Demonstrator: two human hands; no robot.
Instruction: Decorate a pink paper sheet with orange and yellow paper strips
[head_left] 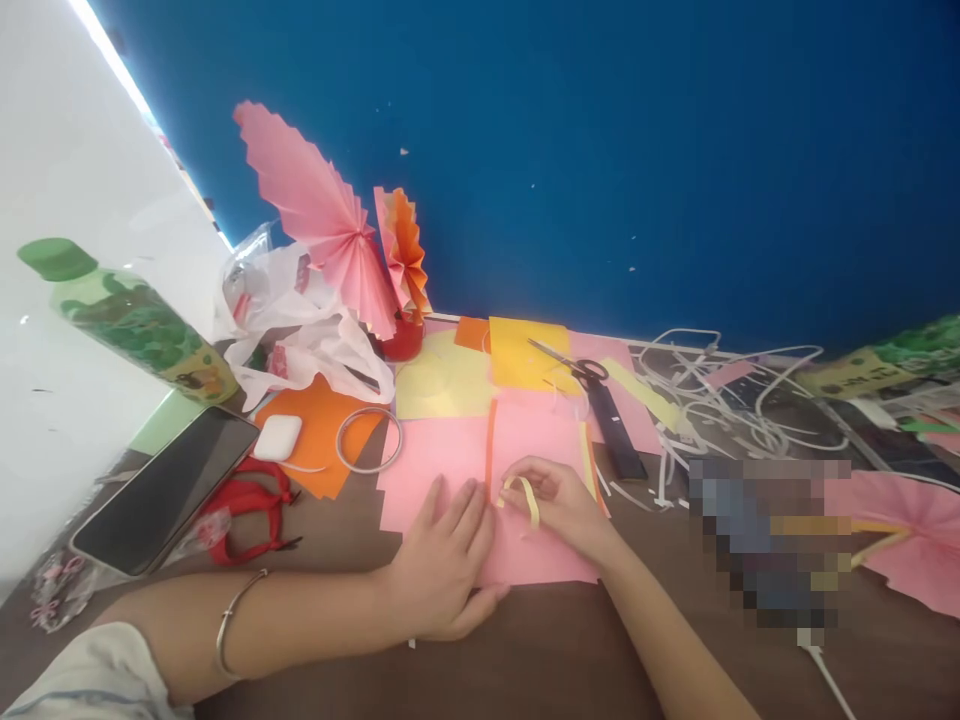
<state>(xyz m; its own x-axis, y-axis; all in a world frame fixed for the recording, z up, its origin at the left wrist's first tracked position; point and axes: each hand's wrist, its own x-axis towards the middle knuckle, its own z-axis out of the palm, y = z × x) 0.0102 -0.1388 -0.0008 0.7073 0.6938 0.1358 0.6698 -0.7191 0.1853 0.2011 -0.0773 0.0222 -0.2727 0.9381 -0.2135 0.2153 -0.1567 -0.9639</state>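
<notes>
Work looked mid-way. L hand [442,565] lay flat, fingers spread and together on nothing, pressing down the pink paper sheet [540,545] at the table's near edge. R hand [559,500] was pinched shut on a yellow paper strip [529,497], thumb & fingertips clamped on it just above the pink sheet. Strip was narrow, pale yellow, curled into a loose loop w/ one end hanging down over the pink; whether any part was already stuck to the sheet couldn't be told.

Done so far, judging by the layout: two pleated fans, a pink paper fan [319,215] and a smaller orange paper fan [403,250], stood at the back by the blue wall. Lots of white paper offcuts [720,400] were piled to the right, so much cutting seemed finished. Left, by my read: the pink sheet under the hands was still flat & unfolded, w/ an orange strip [490,450] along its fold line.

Scissors [570,362] lay on the yellow sheets [517,355] beyond the hands, untouched. Further left: tape roll [369,440], white earbud case [277,437], phone [169,490], green bottle [127,320].
</notes>
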